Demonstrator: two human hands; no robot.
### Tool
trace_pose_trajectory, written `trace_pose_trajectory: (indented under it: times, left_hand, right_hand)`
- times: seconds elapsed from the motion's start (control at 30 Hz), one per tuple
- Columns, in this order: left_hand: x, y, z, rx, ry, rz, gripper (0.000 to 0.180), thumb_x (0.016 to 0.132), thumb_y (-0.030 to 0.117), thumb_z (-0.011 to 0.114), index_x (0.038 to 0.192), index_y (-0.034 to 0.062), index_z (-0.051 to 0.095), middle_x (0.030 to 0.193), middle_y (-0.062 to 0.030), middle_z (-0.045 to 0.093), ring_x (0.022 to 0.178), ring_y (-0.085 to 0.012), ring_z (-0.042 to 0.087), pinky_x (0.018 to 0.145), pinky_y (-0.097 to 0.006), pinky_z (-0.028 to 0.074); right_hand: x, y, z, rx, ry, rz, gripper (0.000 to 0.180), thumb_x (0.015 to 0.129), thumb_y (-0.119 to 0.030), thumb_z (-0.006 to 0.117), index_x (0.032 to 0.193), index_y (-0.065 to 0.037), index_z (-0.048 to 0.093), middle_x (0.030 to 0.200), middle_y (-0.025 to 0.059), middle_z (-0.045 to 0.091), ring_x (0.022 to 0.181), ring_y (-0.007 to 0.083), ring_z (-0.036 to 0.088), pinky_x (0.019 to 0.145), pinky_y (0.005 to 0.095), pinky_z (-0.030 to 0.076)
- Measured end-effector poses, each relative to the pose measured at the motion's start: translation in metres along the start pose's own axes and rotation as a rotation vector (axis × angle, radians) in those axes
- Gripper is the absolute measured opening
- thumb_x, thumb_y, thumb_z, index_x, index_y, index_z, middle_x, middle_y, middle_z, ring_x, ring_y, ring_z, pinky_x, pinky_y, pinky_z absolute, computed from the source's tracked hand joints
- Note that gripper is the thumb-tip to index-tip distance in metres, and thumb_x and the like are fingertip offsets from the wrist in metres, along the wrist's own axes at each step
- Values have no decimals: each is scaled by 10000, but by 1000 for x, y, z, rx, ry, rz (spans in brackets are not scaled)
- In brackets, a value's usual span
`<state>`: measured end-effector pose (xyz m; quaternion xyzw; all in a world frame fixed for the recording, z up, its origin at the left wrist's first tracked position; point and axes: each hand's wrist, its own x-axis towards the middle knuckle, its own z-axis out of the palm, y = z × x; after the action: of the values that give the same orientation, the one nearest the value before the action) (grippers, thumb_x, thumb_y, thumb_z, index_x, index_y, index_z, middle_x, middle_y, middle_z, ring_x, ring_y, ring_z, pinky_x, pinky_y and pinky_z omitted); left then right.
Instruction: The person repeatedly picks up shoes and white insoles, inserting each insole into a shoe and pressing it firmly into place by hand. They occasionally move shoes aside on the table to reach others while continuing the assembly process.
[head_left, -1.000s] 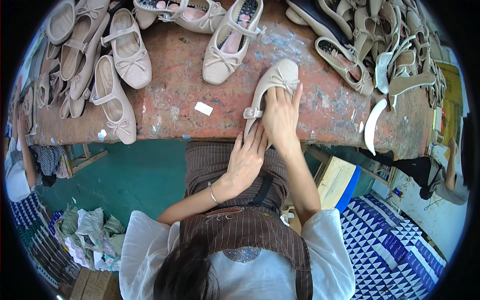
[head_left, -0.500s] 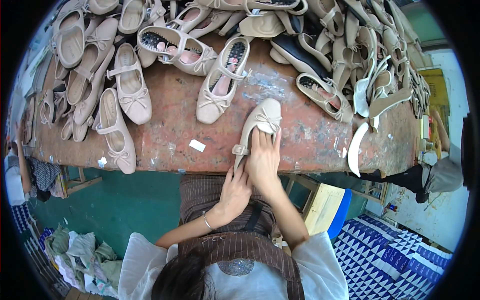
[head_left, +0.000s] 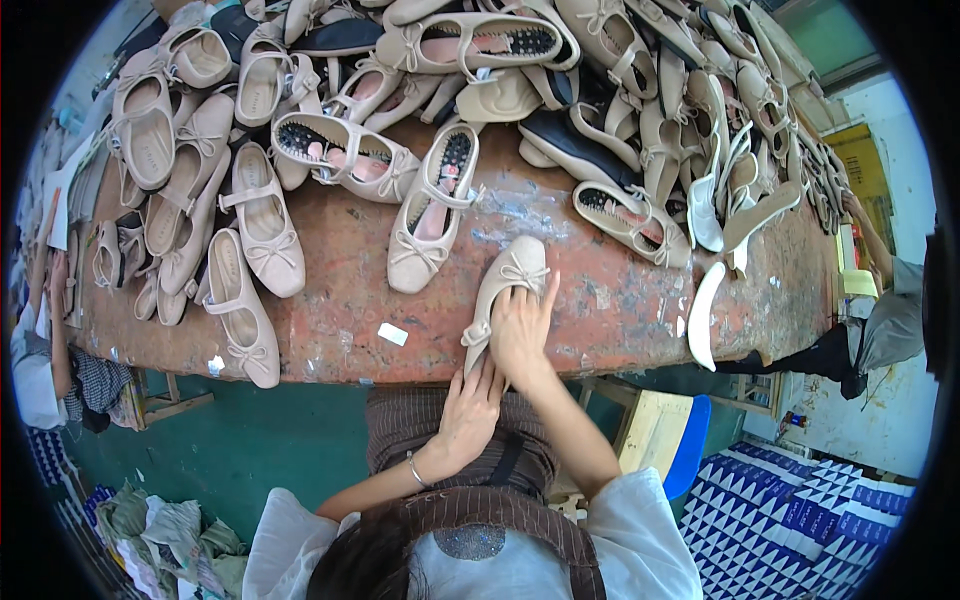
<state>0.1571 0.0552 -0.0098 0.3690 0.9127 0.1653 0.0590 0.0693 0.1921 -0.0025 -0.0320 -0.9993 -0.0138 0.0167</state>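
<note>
"Where is the shoe being handled?"

"The beige square-toed shoe with a thin bow (head_left: 507, 270) sits at the front edge of the scuffed reddish-brown worktop (head_left: 320, 325), toe pointing away from the person, heel toward the body."

"And the right hand (head_left: 520, 337)?"

"Over the shoe's opening. Most of its fingers reach in toward the toe, close together; one digit stands apart, stretched out along the shoe's right side. The tips are hidden, so I can't tell whether they grip anything inside."

"The left hand (head_left: 468, 412)?"

"At the heel, just below the right one, its fingers extended and close together against the back of the shoe. Whether they pinch it, I can't tell."

"What lies around them?"

"A small white paper rectangle (head_left: 393, 334) to the left and a white crescent-shaped strip (head_left: 706, 316) well off to the right. Beyond the toe, slightly left, lies a beige strapped shoe with a black spotted lining (head_left: 420, 262). Behind that, a large heap of beige shoes (head_left: 610, 45) spreads across the far side."
</note>
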Motion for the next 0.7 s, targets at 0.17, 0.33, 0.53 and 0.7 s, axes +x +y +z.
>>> trace_pose_trajectory:
  times: [0.17,0.33,0.53,0.7]
  left_hand:
    - [9,1,-3,19,71,36,509,855,128,614,1321,-66,543,1393,-207,523,1368,-326,420,1088,-491,346]
    - [38,-22,-11,-327,256,-91,296,700,116,725,958,14,622,1192,-131,592,1182,-315,520,1006,-506,380]
    - [25,-138,-188,-366,607,-133,125,716,41,703,768,24,590,938,-103,633,900,-260,600,824,-402,487]
    - [49,-243,-363,744,1104,-429,427,885,133,704,1257,-34,579,1200,-170,642,1099,-293,618,967,-368,462]
  right_hand:
    - [8,13,13,16,-93,-51,128,778,-52,562,755,27,659,716,166,651,723,312,682,1160,694,82]
    - [26,49,-64,839,-451,-146,206,905,-156,648,1017,-9,737,937,119,739,969,269,714,1049,512,451]
    - [135,118,-62,1952,72,431,406,1009,-114,512,1358,91,486,1315,247,585,1203,306,607,1053,391,481]
    - [234,105,-16,2253,98,584,429,982,-153,570,1325,68,435,1269,246,570,1186,357,589,1024,460,495]
